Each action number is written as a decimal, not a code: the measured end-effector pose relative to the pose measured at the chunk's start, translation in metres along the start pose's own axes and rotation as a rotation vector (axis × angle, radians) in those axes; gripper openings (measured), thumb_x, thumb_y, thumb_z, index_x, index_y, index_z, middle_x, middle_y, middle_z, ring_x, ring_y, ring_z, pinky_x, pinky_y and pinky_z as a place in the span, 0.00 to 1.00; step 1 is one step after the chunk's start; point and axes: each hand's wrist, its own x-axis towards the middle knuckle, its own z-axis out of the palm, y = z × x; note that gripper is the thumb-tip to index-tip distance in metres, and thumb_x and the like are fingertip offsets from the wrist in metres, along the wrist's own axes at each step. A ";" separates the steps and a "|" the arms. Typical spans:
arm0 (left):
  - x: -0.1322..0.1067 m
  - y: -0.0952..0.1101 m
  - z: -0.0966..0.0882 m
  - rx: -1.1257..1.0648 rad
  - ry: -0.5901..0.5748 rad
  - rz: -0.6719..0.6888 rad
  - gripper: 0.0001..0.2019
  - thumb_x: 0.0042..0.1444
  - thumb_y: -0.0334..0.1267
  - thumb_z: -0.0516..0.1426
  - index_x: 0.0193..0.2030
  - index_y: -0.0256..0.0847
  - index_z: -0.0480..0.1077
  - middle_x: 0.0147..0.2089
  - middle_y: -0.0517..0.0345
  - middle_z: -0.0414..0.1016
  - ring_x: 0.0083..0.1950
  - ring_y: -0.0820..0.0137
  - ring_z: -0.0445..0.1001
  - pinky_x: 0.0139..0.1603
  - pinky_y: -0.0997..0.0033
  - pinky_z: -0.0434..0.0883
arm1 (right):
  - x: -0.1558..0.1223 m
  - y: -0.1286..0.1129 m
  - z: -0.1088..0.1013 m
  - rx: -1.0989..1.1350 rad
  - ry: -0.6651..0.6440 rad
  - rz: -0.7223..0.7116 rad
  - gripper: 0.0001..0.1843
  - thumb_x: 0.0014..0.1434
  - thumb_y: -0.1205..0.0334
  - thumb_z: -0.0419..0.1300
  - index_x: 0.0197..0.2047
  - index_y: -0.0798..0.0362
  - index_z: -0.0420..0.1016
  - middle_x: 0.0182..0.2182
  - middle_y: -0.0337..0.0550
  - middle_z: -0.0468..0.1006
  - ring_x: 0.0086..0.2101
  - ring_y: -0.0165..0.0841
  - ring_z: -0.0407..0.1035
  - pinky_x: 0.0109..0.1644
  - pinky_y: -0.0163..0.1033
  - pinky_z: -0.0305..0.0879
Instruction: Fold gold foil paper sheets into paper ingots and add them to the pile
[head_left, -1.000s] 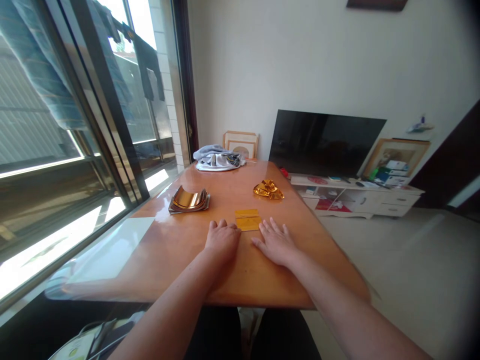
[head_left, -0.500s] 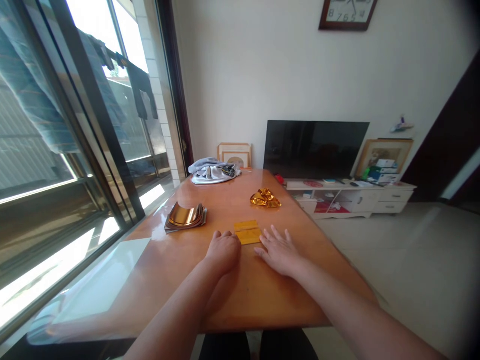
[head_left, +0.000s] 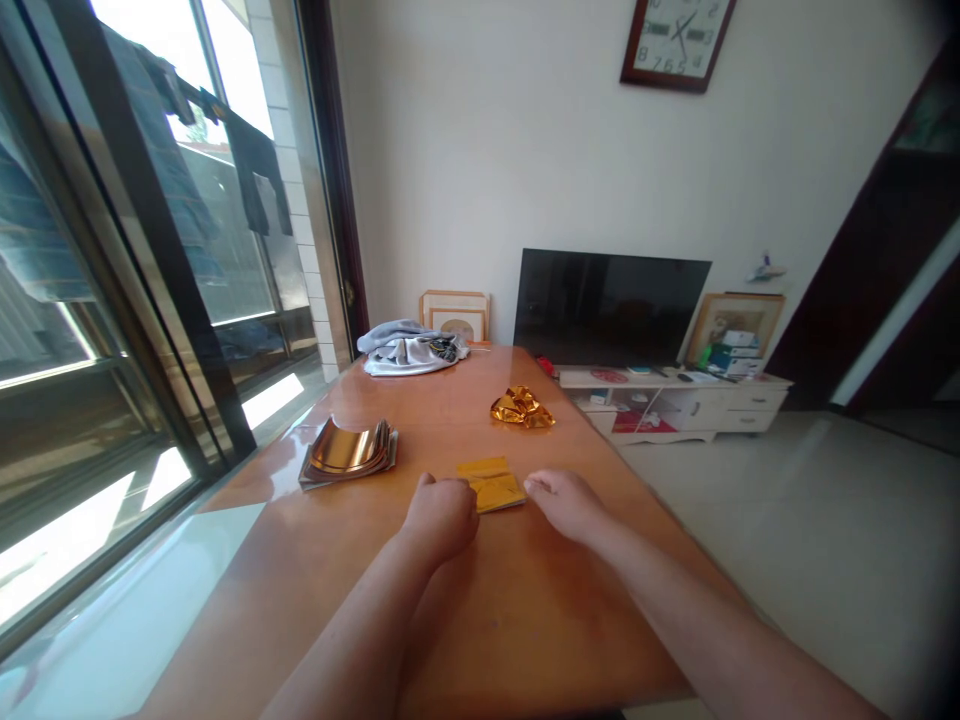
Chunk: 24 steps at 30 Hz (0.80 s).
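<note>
Paper point(head_left: 493, 488) looks light, foldable, easily torn, best pinched at left and right edges; left hand point(head_left: 442, 515) and right hand point(head_left: 568, 500) curl there, fingers bunched, clamping unclear

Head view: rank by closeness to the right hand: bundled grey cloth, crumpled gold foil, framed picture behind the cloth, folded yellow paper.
From the right hand:
1. Folded yellow paper: just left of its fingertips.
2. Crumpled gold foil: ahead, beyond the paper.
3. Bundled grey cloth: far end of the table, left.
4. Framed picture: behind the cloth, by the wall.
</note>
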 end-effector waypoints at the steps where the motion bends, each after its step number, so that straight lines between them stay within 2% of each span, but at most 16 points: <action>1: -0.001 -0.002 0.001 -0.011 0.009 0.005 0.15 0.59 0.33 0.49 0.34 0.40 0.78 0.43 0.46 0.81 0.42 0.60 0.78 0.47 0.57 0.65 | 0.008 0.002 0.002 0.017 0.005 0.026 0.21 0.65 0.50 0.48 0.32 0.52 0.76 0.30 0.40 0.79 0.33 0.34 0.71 0.37 0.34 0.60; 5: -0.003 -0.009 0.006 -0.056 0.027 0.017 0.14 0.58 0.33 0.49 0.36 0.43 0.77 0.44 0.51 0.80 0.43 0.62 0.77 0.45 0.61 0.65 | 0.041 0.011 0.014 0.100 -0.004 0.156 0.19 0.61 0.51 0.51 0.26 0.53 0.72 0.20 0.34 0.69 0.23 0.29 0.63 0.26 0.32 0.50; 8: -0.002 -0.013 0.010 -0.114 0.039 0.022 0.13 0.58 0.32 0.49 0.34 0.43 0.77 0.43 0.51 0.79 0.44 0.62 0.76 0.44 0.63 0.65 | 0.060 0.014 0.024 0.165 -0.051 0.242 0.18 0.55 0.50 0.57 0.22 0.52 0.68 0.14 0.30 0.60 0.17 0.27 0.54 0.24 0.32 0.46; 10: -0.001 -0.014 0.011 -0.146 0.047 0.020 0.13 0.58 0.32 0.50 0.33 0.43 0.76 0.42 0.51 0.79 0.44 0.62 0.76 0.43 0.63 0.64 | 0.068 0.014 0.028 0.212 -0.072 0.275 0.17 0.51 0.50 0.61 0.19 0.52 0.67 0.13 0.29 0.57 0.16 0.26 0.53 0.24 0.33 0.46; 14: -0.001 -0.014 0.011 -0.189 0.054 0.020 0.12 0.59 0.33 0.50 0.34 0.43 0.76 0.42 0.51 0.79 0.44 0.61 0.76 0.43 0.63 0.63 | 0.072 0.008 0.033 0.344 -0.098 0.301 0.15 0.46 0.54 0.66 0.19 0.53 0.67 0.13 0.31 0.63 0.19 0.27 0.57 0.24 0.32 0.49; 18: 0.000 -0.016 0.016 -0.291 0.082 -0.019 0.11 0.59 0.34 0.51 0.32 0.43 0.75 0.41 0.53 0.78 0.41 0.63 0.75 0.42 0.64 0.63 | 0.066 0.000 0.029 0.536 -0.081 0.298 0.10 0.46 0.57 0.64 0.24 0.53 0.69 0.19 0.34 0.70 0.22 0.28 0.61 0.26 0.32 0.54; 21: 0.004 -0.018 0.023 -0.460 0.194 -0.094 0.09 0.57 0.32 0.52 0.33 0.43 0.73 0.41 0.54 0.77 0.41 0.65 0.74 0.42 0.67 0.64 | 0.061 -0.005 0.020 0.693 -0.055 0.272 0.10 0.48 0.55 0.64 0.28 0.52 0.69 0.21 0.33 0.70 0.23 0.27 0.61 0.27 0.32 0.54; 24: 0.011 -0.022 0.030 -0.696 0.366 -0.278 0.05 0.56 0.33 0.54 0.36 0.42 0.71 0.40 0.54 0.76 0.41 0.65 0.73 0.41 0.69 0.65 | 0.057 -0.008 0.014 0.834 -0.023 0.247 0.14 0.50 0.52 0.65 0.30 0.51 0.67 0.20 0.31 0.67 0.22 0.26 0.58 0.26 0.31 0.51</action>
